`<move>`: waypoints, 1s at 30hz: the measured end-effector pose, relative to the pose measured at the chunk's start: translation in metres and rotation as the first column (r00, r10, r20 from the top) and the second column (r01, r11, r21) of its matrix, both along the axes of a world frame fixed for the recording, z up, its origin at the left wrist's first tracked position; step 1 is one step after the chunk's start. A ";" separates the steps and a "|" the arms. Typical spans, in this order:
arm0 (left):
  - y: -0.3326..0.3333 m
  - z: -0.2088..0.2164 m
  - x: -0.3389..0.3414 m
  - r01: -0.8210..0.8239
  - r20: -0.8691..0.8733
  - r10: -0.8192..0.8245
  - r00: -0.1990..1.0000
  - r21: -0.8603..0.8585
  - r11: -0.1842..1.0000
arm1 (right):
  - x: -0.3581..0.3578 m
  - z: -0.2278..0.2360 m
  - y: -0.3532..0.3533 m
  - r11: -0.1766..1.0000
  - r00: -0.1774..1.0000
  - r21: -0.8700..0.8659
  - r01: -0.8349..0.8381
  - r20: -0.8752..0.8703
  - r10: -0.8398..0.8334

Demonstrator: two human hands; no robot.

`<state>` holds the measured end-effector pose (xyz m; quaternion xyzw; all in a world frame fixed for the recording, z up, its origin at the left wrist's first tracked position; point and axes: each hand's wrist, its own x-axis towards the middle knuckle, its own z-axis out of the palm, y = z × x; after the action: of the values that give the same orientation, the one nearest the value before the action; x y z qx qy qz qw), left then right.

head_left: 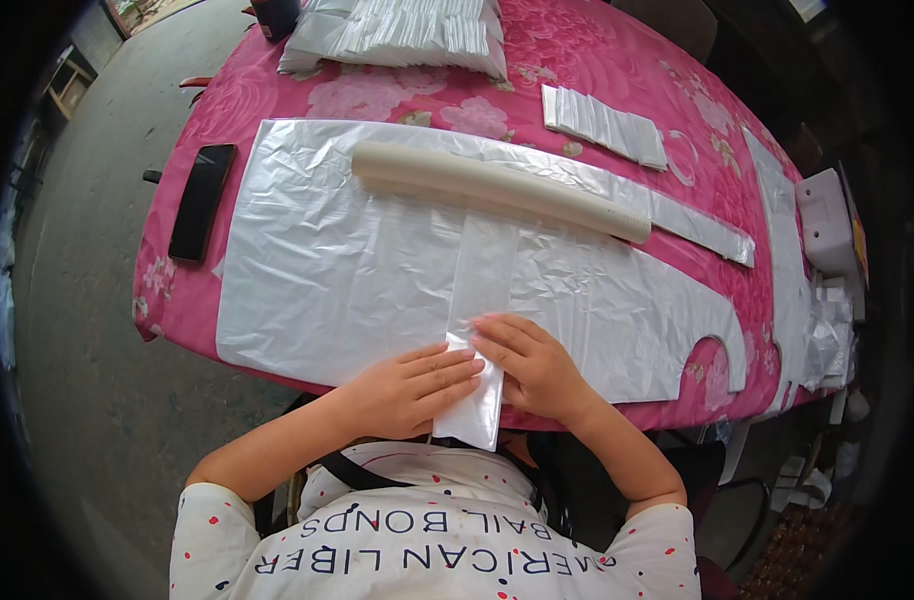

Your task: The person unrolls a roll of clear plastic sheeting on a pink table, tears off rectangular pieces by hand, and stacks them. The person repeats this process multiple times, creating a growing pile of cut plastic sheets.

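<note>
A narrow folded strip of white plastic film [467,415] lies at the table's near edge, its lower end hanging toward me. My left hand [422,385] rests on it with the fingers stretched flat across. My right hand [530,368] presses along its right side, fingers extended and its thumb partly hidden. Under both hands spreads a large thin white plastic sheet [317,270], shaped like a disposable apron, with a curved cutout and a long strap at the right. A cream-coloured tube [497,190] lies across the sheet, beyond my hands.
The table has a pink flowered cloth [247,85]. A black phone [202,203] lies at left. Stacks of folded white plastic packets [397,35] and a smaller row of packets [605,125] sit at the far side. A white box [830,225] and more plastic sheeting [782,250] are at right.
</note>
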<state>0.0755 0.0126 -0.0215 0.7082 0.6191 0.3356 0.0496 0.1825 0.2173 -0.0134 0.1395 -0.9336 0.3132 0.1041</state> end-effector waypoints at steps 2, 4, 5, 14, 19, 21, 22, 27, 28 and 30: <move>0.011 0.001 -0.003 -0.119 -0.011 0.119 0.993 -0.094 0.988 | 0.002 -0.007 -0.001 0.997 0.996 0.041 0.061 -0.072 -0.058; 0.016 -0.002 -0.006 -0.182 -0.053 0.176 0.983 -0.133 0.974 | 0.004 -0.009 0.000 0.991 0.985 0.053 0.126 -0.125 -0.119; 0.017 -0.001 -0.006 -0.198 -0.057 0.192 0.980 -0.132 0.971 | 0.004 -0.008 0.001 0.989 0.983 0.063 0.135 -0.132 -0.125; 0.028 0.007 -0.007 -0.333 0.266 0.384 0.884 -0.215 0.918 | -0.007 0.001 0.006 0.928 0.948 -0.196 0.316 0.115 -0.299; 0.035 0.006 -0.010 -0.489 0.384 0.515 0.766 -0.171 0.855 | -0.031 0.006 0.016 0.681 0.674 -0.336 0.651 0.668 -0.315; 0.034 0.004 -0.008 -0.475 0.144 0.469 0.871 0.009 0.880 | -0.040 0.017 0.016 0.631 0.598 -0.320 0.707 0.747 -0.291; 0.035 0.004 -0.004 -0.443 0.044 0.444 0.895 -0.044 0.896 | -0.043 0.018 0.019 0.630 0.577 -0.314 0.710 0.772 -0.266; 0.045 -0.009 0.015 -0.447 -0.198 0.405 0.893 -0.289 0.846 | -0.047 0.023 0.023 0.620 0.512 -0.278 0.733 0.826 -0.235; 0.045 -0.010 0.016 -0.452 -0.194 0.410 0.891 -0.299 0.841 | -0.047 0.021 0.022 0.608 0.516 -0.288 0.739 0.823 -0.237; 0.046 -0.011 0.017 -0.458 -0.187 0.418 0.889 -0.317 0.831 | -0.044 0.021 0.019 0.625 0.543 -0.277 0.730 0.790 -0.285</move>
<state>0.0922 0.0587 -0.0327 0.5440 0.8167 0.1820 0.0634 0.1381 0.2359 0.0075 -0.3187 -0.7549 0.5613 -0.1164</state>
